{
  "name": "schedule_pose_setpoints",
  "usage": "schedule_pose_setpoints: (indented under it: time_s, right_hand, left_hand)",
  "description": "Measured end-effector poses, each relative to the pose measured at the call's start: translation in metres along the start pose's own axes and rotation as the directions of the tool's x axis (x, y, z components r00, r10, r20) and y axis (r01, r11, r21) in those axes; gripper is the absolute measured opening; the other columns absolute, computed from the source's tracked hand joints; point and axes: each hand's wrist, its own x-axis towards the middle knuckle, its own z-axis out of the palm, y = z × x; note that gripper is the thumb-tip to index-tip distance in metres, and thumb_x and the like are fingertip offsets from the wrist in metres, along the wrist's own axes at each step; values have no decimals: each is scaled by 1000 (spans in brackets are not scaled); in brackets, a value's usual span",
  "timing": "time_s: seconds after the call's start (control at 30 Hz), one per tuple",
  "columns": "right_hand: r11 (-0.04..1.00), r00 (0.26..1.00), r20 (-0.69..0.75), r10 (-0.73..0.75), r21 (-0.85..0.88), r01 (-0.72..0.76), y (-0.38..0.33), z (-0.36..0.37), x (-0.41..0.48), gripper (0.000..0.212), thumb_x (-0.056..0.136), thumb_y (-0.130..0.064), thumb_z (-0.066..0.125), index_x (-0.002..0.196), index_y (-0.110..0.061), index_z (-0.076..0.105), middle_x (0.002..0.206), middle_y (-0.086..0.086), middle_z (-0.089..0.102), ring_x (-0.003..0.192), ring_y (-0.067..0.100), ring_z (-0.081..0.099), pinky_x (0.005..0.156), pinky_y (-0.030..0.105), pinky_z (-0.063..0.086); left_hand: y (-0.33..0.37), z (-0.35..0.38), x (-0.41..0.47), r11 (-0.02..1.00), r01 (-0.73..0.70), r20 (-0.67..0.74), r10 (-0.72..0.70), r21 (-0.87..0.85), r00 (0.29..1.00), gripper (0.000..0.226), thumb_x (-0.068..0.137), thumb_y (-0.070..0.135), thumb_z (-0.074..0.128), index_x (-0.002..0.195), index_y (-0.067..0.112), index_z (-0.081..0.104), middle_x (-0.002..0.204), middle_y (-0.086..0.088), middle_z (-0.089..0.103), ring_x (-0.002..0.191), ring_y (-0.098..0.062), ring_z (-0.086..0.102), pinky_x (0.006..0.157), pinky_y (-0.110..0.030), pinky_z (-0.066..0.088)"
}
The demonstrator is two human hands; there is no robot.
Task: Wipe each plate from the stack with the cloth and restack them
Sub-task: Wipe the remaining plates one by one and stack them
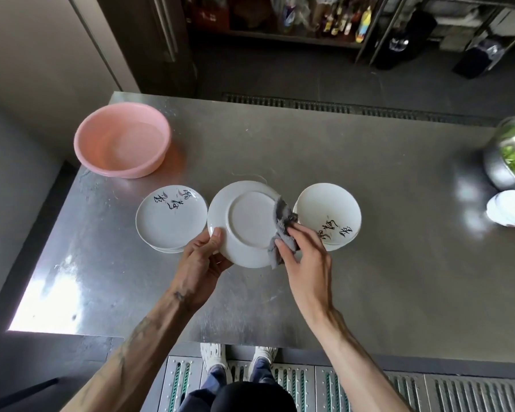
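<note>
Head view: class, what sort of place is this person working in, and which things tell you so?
Most likely a restaurant or canteen kitchen: a bare steel worktable, stacked matching plates, a big metal bowl of greens, and a long drain grate in the floor beyond.

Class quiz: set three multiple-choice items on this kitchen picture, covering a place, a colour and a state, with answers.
1. Where is the round pink plastic basin? A far left on the steel table; B on the floor; C on a shelf.
2. What colour is the crumpled cloth in the right hand? A red; B grey; C yellow.
3. The white ceramic plate held by the left hand shows: A a printed face; B a crack; C its underside.
Answers: A, it sits near that corner; B, it looks grey; C, the foot ring faces up.
</note>
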Motion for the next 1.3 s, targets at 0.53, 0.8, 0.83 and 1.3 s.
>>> schedule_pose_setpoints:
  time_s: [0.53,0.8,0.83,1.3]
  right_hand:
    - [996,998,-5,-63,-63,63,-36,41,-21,37,89,-14,78,125,-10,71,130,3,61,119,19,58,108,12,35]
    - [994,995,10,-97,-42,98,-36,48,-21,36,90,-12,77,126,-10,71,132,0,63,122,18,59,108,20,42]
    - [995,996,3,-91,-34,91,-35,48,-20,36,90,-12,77,125,-10,71,132,0,63,121,19,60,108,23,44]
    - [998,994,-86,64,-19,-66,-6,24,-18,33,93,-14,74,126,-10,71,131,-2,66,122,11,61,106,18,42]
  left_hand:
    - [-5,19,5,995,-101,-8,100,-9,995,31,105,28,51,112,5,71,92,-23,69,68,-31,64,54,-36,55]
    - [-12,23,0,992,-113,-39,115,50,993,30,107,28,49,108,11,73,78,-17,64,57,-28,51,47,-31,45]
    - [-12,21,0,993,-109,-41,111,36,993,29,106,27,50,108,10,73,80,-18,65,58,-29,54,49,-31,48]
    - [-17,13,-3,996,-86,-40,85,-10,996,30,107,22,49,111,19,79,111,-6,75,96,-17,71,82,-35,61]
